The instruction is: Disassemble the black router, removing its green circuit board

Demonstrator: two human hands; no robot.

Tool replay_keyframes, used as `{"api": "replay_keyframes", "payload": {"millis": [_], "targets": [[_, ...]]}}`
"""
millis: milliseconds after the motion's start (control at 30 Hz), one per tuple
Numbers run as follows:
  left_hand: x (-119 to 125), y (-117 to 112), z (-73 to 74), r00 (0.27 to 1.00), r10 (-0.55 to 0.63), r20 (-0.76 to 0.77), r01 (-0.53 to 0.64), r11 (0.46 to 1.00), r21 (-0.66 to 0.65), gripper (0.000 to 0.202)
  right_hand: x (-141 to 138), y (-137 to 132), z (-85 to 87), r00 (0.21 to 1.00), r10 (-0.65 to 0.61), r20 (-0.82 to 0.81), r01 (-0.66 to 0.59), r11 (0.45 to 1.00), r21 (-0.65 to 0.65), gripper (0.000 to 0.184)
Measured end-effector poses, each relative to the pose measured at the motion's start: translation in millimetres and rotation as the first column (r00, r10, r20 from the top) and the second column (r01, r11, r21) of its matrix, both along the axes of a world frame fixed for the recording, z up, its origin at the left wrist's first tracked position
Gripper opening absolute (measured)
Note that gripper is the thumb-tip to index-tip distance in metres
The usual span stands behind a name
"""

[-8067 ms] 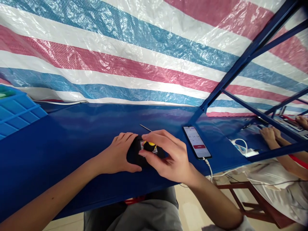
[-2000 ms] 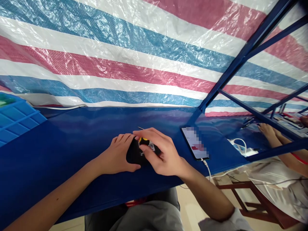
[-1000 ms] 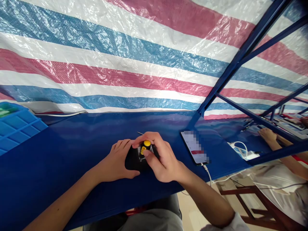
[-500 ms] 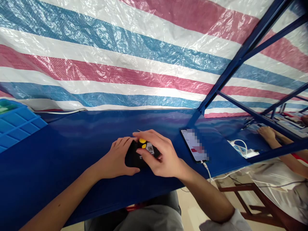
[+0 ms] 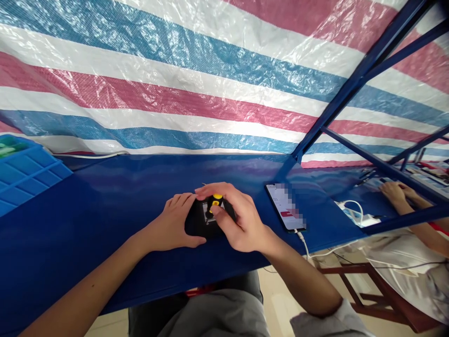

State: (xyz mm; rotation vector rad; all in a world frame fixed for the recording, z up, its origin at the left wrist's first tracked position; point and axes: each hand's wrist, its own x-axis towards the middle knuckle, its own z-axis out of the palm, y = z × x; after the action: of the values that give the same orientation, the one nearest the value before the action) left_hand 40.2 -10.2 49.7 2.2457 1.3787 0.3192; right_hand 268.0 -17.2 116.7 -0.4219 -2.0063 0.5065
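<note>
A small black device (image 5: 197, 223) lies on the blue table (image 5: 105, 224) in front of me. My left hand (image 5: 172, 225) rests on its left side, fingers curled round the edge and thumb along the near side. My right hand (image 5: 235, 216) is pinched on a small yellow-capped tool (image 5: 216, 200) that stands upright on the device's top. A thin metal pin (image 5: 204, 184) lies on the table just behind my right fingers.
A phone (image 5: 286, 207) with a lit screen lies right of my hands, its white cable hanging over the table edge. A blue compartment tray (image 5: 24, 173) sits far left. A striped tarp (image 5: 210, 84) hangs behind. Another person's hands (image 5: 398, 193) work beyond the blue frame bars.
My right hand has kept turning and shifting on the yellow-capped tool, now gripping it more upright. My left hand stays on the black device. The view has shifted slightly.
</note>
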Motion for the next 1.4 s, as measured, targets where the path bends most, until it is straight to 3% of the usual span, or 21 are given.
{"api": "replay_keyframes", "payload": {"millis": [200,433,667,867,1033,1167,1300,1400], "targets": [[0.1,-0.1,0.2,1.0,-0.015,0.002,0.015,1.0,0.004,0.091,-2.6,4.1,2.6,0.999,-0.033,-0.015,0.034,0.995,0.096,0.011],[-3.3,1.9,-7.0,1.0,-0.008,0.012,0.007,0.999,0.049,0.099,0.1,-0.4,0.5,0.998,0.068,0.009,-0.068,0.997,-0.021,0.038],[-5.3,3.6,-13.3,1.0,-0.019,0.019,0.018,0.998,0.055,0.089,-3.4,2.7,-0.5,1.0,-0.006,-0.006,0.007,0.994,0.108,0.017],[-5.8,4.4,-14.7,0.999,-0.015,0.028,0.013,0.997,0.076,0.104,-0.3,-0.1,-2.7,0.999,0.032,0.03,-0.031,0.999,-0.013,0.036],[-4.2,4.2,-11.5,1.0,-0.011,0.025,0.009,0.997,0.071,0.097,0.4,3.0,-2.6,1.0,-0.003,0.017,0.002,1.0,0.016,0.02],[-2.6,2.7,-4.2,1.0,-0.011,0.009,0.011,0.999,0.049,0.099,-1.1,6.1,-5.5,0.999,-0.032,0.021,0.033,0.998,-0.061,0.023],[-2.8,2.2,-4.2,1.0,-0.004,0.004,0.003,0.999,0.05,0.103,-0.6,7.2,-8.9,1.0,0.009,-0.026,-0.013,0.99,-0.138,0.029],[-2.9,3.2,-7.5,1.0,-0.002,0.005,0.002,0.998,0.062,0.105,-0.2,10.1,-8.1,0.999,0.004,-0.035,-0.007,0.996,-0.084,0.022]]}}
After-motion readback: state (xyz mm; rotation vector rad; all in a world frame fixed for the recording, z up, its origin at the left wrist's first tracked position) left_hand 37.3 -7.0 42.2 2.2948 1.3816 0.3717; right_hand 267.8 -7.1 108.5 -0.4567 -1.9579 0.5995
